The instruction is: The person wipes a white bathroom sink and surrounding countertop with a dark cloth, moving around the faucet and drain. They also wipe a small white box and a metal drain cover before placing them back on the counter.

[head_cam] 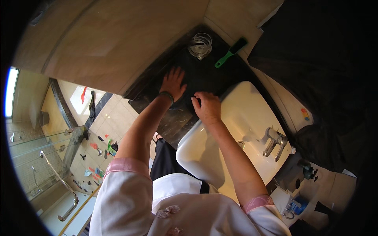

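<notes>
My left hand (174,84) is spread over the dark stone countertop (198,75), palm down, with a dark bangle (167,96) on its wrist. It holds nothing that I can see. Just to its right, my right hand (208,107) hovers by the rim of the white washbasin (251,109). Its fingers curl toward the thumb, and the inside of the palm is hidden. Beyond both hands stand clear glass dishes (200,45), apparently stacked. A brush with a green handle (226,58) lies along the counter's back edge.
A chrome faucet (274,143) rises at the basin's right side. Tiled wall (141,44) borders the counter on the left. Small coloured scraps (94,146) litter the floor near a glass shower panel (53,144). A chrome grab bar (60,178) is at lower left.
</notes>
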`<state>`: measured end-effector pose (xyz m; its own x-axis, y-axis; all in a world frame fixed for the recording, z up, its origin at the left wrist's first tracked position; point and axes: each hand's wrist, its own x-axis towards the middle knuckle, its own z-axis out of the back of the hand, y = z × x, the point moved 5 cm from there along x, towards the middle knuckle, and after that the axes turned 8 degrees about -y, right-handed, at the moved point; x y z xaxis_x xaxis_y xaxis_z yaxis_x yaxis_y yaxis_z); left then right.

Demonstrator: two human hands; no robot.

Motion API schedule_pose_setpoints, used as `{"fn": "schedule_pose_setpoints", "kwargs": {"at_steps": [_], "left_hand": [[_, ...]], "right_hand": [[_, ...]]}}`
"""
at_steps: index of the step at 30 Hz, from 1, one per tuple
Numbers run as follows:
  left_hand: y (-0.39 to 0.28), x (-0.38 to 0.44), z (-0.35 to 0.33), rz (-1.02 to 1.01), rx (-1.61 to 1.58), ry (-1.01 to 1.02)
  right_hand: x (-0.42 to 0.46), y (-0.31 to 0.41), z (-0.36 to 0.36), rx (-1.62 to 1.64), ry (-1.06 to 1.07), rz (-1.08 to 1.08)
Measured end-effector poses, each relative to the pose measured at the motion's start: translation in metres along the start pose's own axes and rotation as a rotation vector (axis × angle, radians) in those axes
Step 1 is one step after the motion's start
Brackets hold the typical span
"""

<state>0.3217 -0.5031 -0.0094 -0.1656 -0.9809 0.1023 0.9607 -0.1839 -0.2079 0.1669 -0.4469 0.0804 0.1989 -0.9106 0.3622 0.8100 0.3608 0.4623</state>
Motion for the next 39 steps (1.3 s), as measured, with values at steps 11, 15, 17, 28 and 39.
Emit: {"fn": "schedule_pose_setpoints", "kwargs": {"at_steps": [11, 15, 17, 28, 39], "left_hand": [[0.010, 0.027, -0.015, 0.042, 0.116, -0.083], [-0.024, 0.008, -0.014, -0.046, 0.047, -0.023], [-0.043, 0.001, -0.012, -0.103, 0.025, 0.034], [-0.099, 0.003, -0.037, -0.213, 0.050, 0.034], [-0.092, -0.057, -0.006, -0.292, -0.101, 0.169]], "right_hand": [[0.002, 0.004, 0.005, 0.044, -0.037, -0.007], [0.003, 0.006, 0.006, 0.029, -0.045, 0.004], [0.002, 0.005, 0.005, 0.026, -0.057, 0.001], [0.001, 0.003, 0.003, 0.053, -0.056, -0.027], [-0.001, 0.000, 0.000, 0.004, 0.018, -0.033]]}}
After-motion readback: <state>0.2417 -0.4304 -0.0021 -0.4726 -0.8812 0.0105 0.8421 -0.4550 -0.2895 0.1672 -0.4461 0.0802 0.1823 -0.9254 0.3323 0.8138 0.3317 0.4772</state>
